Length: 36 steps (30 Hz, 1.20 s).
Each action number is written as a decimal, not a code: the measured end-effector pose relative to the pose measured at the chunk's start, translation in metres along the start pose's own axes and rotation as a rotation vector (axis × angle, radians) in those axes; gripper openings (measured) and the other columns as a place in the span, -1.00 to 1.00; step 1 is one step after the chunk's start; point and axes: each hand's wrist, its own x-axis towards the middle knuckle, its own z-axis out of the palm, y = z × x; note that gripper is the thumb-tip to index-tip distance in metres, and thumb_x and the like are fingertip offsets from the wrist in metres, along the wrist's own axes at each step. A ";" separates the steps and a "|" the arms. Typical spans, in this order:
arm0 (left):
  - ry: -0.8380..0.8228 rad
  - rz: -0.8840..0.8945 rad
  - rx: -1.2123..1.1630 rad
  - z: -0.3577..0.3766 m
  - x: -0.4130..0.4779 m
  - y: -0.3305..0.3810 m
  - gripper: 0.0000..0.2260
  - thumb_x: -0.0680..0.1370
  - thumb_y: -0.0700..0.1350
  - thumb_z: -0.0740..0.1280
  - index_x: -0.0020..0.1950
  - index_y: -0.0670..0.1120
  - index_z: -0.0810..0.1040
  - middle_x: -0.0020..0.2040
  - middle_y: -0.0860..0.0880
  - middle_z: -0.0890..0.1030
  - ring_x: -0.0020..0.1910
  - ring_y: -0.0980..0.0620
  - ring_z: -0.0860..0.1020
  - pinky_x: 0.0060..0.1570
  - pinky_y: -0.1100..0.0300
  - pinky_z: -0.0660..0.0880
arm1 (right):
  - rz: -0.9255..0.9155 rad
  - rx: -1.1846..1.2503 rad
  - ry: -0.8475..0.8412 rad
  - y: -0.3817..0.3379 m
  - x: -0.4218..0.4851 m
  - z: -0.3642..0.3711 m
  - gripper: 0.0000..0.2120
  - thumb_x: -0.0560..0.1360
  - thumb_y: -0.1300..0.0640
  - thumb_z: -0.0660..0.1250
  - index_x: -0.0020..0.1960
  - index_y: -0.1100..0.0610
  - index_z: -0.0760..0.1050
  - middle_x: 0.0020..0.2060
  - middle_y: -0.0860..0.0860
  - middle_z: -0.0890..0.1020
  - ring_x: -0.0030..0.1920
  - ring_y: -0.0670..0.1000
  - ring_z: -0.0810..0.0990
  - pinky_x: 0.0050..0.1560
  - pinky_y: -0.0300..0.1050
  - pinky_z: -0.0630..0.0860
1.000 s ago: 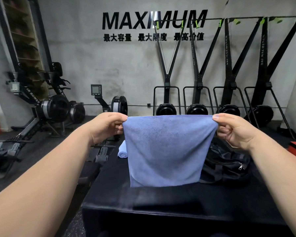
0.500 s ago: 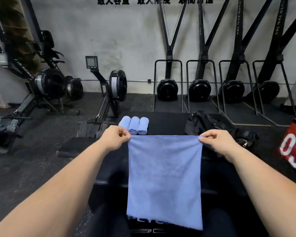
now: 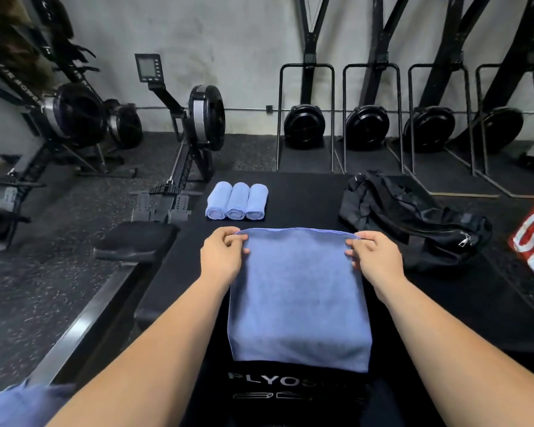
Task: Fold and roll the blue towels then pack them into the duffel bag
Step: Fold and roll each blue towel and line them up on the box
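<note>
Blue towel [image 3: 296, 297] corners pinched by left hand [image 3: 221, 257], right hand [image 3: 375, 257]; duffel bag [image 3: 420, 223] contents hidden.

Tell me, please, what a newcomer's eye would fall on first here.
The blue towel in the middle stands out, spread on the black box with the left hand and right hand pinching its far corners. Behind it, to the left, three rolled towels lie side by side; the black duffel bag slumps to the right.

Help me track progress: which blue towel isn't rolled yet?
The flat towel, pinched at its far corners by the left hand and right hand; the other three towels lie rolled, side by side, beyond it.
</note>
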 end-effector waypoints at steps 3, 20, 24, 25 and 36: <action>-0.066 0.029 0.070 0.009 0.011 -0.020 -0.70 0.56 -0.16 0.32 0.28 0.06 0.56 0.07 0.26 0.73 0.05 0.13 0.71 0.24 -0.10 0.60 | 0.017 -0.033 -0.103 0.017 0.013 0.008 -0.77 0.54 0.14 0.37 0.12 -0.12 0.56 -0.01 -0.19 0.75 0.07 -0.06 0.72 0.20 0.16 0.65; -0.331 0.293 1.045 0.073 0.010 -0.076 -0.27 0.70 0.32 -0.07 0.73 -0.06 -0.15 0.73 -0.07 -0.15 0.70 -0.06 -0.23 0.66 -0.04 -0.17 | -0.263 -1.156 -0.328 0.075 0.010 0.073 -0.24 0.63 -0.43 -0.17 0.71 -0.05 -0.06 0.70 0.05 -0.13 0.68 0.08 -0.20 0.66 0.06 -0.11; -0.395 0.255 1.143 0.078 0.031 -0.072 -0.25 0.66 0.39 -0.16 0.73 -0.01 -0.14 0.71 -0.08 -0.25 0.67 -0.06 -0.34 0.65 -0.05 -0.23 | -0.242 -1.195 -0.318 0.071 0.025 0.079 -0.21 0.60 -0.47 -0.21 0.71 -0.10 -0.10 0.70 0.03 -0.19 0.67 0.07 -0.28 0.65 0.06 -0.16; -0.394 0.256 1.160 0.079 0.035 -0.073 -0.24 0.65 0.40 -0.17 0.73 0.00 -0.15 0.71 -0.08 -0.26 0.67 -0.06 -0.35 0.65 -0.05 -0.24 | -0.238 -1.205 -0.307 0.072 0.029 0.080 -0.20 0.59 -0.48 -0.22 0.71 -0.10 -0.10 0.70 0.03 -0.19 0.67 0.07 -0.28 0.65 0.07 -0.17; -0.262 0.450 1.031 0.081 0.048 -0.074 -0.38 0.67 0.28 0.06 0.60 -0.07 0.34 0.64 -0.12 0.28 0.64 -0.11 0.17 0.58 -0.02 0.19 | -0.355 -1.099 -0.210 0.076 0.041 0.080 -0.33 0.66 -0.36 -0.05 0.63 -0.04 0.25 0.66 0.07 0.17 0.66 0.10 0.07 0.62 0.06 0.12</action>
